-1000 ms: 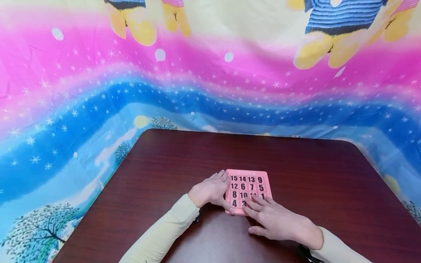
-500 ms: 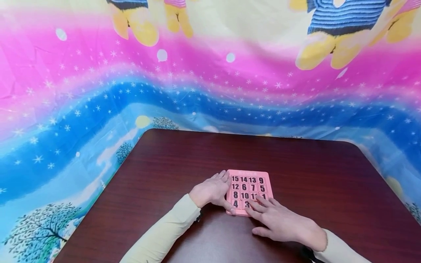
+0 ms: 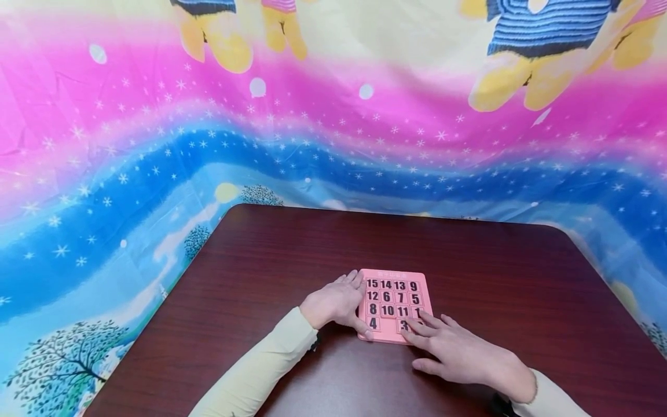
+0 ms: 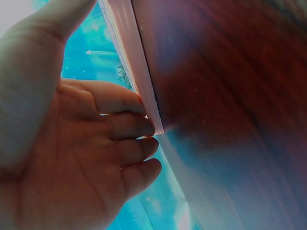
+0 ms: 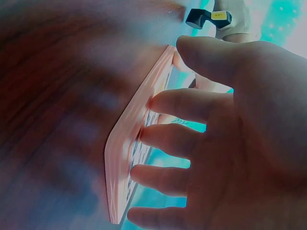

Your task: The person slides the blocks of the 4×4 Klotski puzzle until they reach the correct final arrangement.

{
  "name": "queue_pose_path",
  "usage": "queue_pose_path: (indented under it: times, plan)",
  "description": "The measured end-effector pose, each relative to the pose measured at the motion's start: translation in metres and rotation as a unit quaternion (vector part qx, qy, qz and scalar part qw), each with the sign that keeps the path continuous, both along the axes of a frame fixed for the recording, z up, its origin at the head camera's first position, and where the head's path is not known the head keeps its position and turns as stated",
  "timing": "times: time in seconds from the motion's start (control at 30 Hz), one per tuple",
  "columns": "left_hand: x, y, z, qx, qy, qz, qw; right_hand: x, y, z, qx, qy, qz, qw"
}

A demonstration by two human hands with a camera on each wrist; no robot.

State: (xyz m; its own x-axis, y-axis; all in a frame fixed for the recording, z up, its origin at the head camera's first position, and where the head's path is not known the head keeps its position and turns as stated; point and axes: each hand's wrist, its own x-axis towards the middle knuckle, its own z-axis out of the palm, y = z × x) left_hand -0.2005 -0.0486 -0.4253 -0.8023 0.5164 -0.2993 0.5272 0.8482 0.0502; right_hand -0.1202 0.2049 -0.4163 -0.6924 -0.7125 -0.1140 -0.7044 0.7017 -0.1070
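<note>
A pink number slide puzzle [image 3: 424, 277] lies flat on the table, its black-numbered tiles facing up. My left hand [image 3: 336, 304] holds it along the left side, thumb at the near-left corner and fingers reaching toward the far-left corner. The left wrist view shows those fingertips [image 4: 148, 127] against the pink edge. Over the near-right corner, my right hand [image 3: 464, 353] has its fingers spread and fairly straight, a fingertip at the 3 tile [image 3: 403, 325]. Between the 4 tile [image 3: 372, 324] and the 3 is a blank slot [image 3: 388, 325]. The right fingers hide the near-right corner tile.
The dark red-brown table [image 3: 281, 255] has rounded far corners. A colourful printed cloth [image 3: 333, 127] hangs behind it and along its left and right sides. A black device with a yellow label [image 5: 206, 18] sits at the left wrist, by a pale sleeve.
The 3 tile has slid right by one column, leaving the blank slot beside the 4. My right hand has moved right, uncovering the 11. My left hand stays in place on the puzzle.
</note>
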Motion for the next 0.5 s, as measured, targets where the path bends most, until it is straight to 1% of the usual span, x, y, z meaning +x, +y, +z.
queue_pose_path:
  times: [0.17, 0.33, 0.5]
  plan:
    - [0.000, -0.001, 0.001, 0.003, 0.001, 0.002, 1.0000, -0.001, -0.004, 0.003, -0.002, -0.004, 0.001, 1.0000]
    - [0.001, -0.004, 0.002, 0.008, 0.007, 0.001, 0.9999, -0.003, -0.019, 0.006, -0.001, 0.003, 0.023, 0.9997]
    - [0.002, -0.002, 0.003, 0.005, 0.005, -0.004, 1.0000, -0.005, -0.032, 0.007, -0.001, -0.004, 0.035, 0.9994]
